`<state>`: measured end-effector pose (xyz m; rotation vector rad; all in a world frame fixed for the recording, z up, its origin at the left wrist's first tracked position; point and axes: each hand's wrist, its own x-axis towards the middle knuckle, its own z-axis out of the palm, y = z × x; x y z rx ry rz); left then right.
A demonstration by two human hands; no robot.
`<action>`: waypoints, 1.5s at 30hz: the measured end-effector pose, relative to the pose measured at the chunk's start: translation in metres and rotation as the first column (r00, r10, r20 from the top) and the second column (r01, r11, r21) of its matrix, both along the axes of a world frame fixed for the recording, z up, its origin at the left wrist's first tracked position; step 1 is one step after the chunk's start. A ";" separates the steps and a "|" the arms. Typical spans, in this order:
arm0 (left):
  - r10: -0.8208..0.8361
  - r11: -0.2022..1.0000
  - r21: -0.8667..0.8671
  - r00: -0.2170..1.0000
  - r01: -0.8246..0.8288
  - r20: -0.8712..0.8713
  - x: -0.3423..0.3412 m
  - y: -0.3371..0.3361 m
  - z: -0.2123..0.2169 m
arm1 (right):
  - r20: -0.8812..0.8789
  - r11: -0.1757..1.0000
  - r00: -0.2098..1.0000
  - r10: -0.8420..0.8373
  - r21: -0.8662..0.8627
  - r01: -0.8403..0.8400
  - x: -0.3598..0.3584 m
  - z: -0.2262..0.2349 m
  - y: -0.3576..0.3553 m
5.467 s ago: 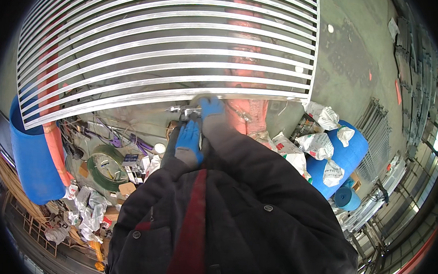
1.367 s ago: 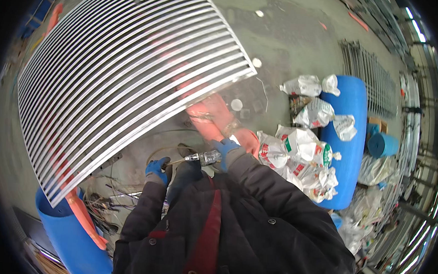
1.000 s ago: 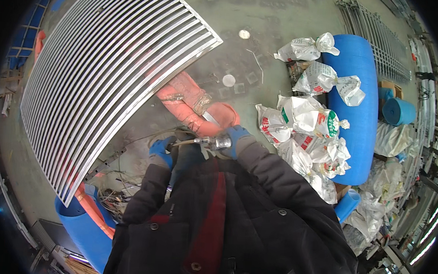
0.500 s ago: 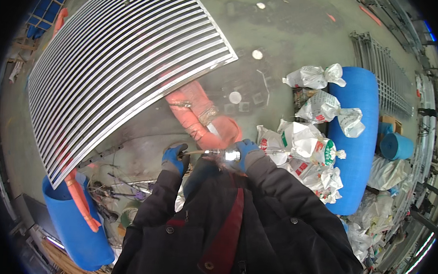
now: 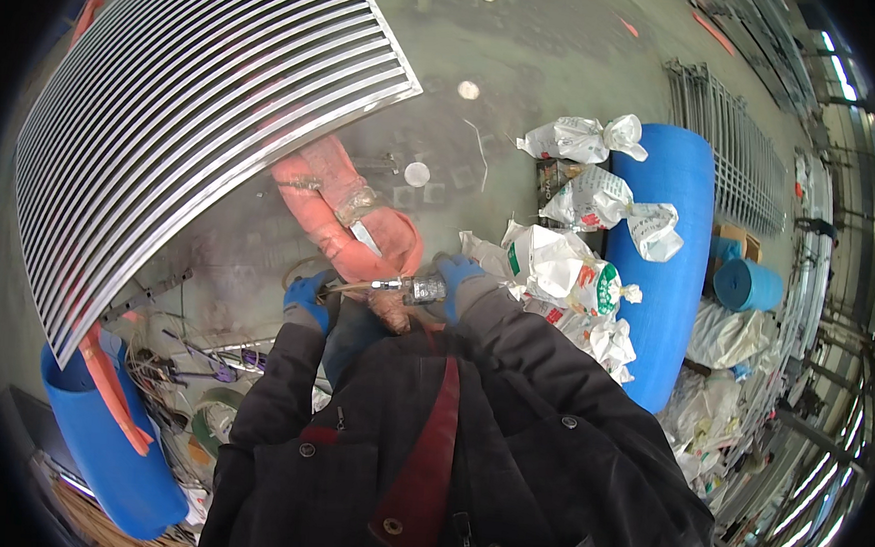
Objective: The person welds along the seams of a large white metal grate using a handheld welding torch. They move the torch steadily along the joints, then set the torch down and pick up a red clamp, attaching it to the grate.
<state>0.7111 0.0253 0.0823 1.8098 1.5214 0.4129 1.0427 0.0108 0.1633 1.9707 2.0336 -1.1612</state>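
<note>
My right hand (image 5: 455, 278), in a blue glove, is wrapped around the right end of a silver cylindrical tool (image 5: 421, 291). From the tool's left end a metal fitting and a thin yellowish hose (image 5: 348, 287) run to my left hand (image 5: 308, 296), also blue-gloved. Its fingers are closed on that hose. Both hands are in front of my waist, with the tool level between them. Just beyond them lies a support wrapped in orange material (image 5: 345, 230), partly under the near edge of a large slatted metal panel (image 5: 359, 114).
Several tied white bags (image 5: 548, 260) lean beside a long blue cylinder (image 5: 664, 257) at right. A blue barrel (image 5: 111, 444) stands at lower left, near tangled cords and purple-handled items (image 5: 214, 362). Metal racks (image 5: 734, 141) lie at the far right.
The scene has shifted left in the view as the camera turned. The tool stays between my hands. More of the hose shows by my left hand, and glare on the tool has faded.
</note>
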 end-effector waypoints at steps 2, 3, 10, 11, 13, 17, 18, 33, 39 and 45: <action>0.047 0.998 0.032 0.999 -0.047 0.010 0.012 -0.012 0.001 | -0.076 0.999 0.996 0.047 0.010 -0.046 0.016 -0.008 -0.001; 0.071 0.997 0.017 0.997 -0.071 -0.001 0.021 -0.021 0.001 | -0.064 0.998 0.996 0.069 -0.011 -0.070 0.025 -0.011 -0.004; 0.167 0.985 0.048 0.983 -0.164 -0.082 0.105 -0.077 0.036 | -0.059 0.975 0.977 0.206 0.093 -0.200 0.101 -0.004 -0.006; 0.161 0.986 -0.013 0.980 -0.163 -0.115 0.114 -0.081 0.042 | -0.053 0.975 0.976 0.213 0.074 -0.209 0.109 -0.002 -0.007; 0.143 0.987 -0.059 0.981 -0.152 -0.131 0.123 -0.083 0.051 | -0.071 0.974 0.974 0.215 0.083 -0.209 0.117 0.001 -0.008; 0.248 0.963 -0.094 0.967 -0.252 -0.050 0.123 -0.089 0.057 | -0.093 0.973 0.971 0.222 0.088 -0.214 0.114 0.002 -0.014; 0.241 0.968 -0.061 0.969 -0.244 -0.049 0.120 -0.087 0.055 | -0.074 0.974 0.973 0.217 0.076 -0.212 0.110 0.001 -0.015; 0.133 0.987 -0.095 0.991 -0.131 0.020 0.041 -0.061 0.048 | -0.100 0.977 0.987 0.130 0.182 -0.110 0.019 0.047 -0.024; 0.117 0.993 -0.038 0.991 -0.115 0.064 0.034 -0.037 0.049 | -0.034 0.990 0.998 0.048 0.132 -0.043 0.012 0.060 -0.018; 0.061 0.998 -0.011 0.996 -0.061 0.060 0.047 -0.032 0.034 | -0.102 0.999 0.994 -0.033 0.039 0.037 0.030 0.059 -0.022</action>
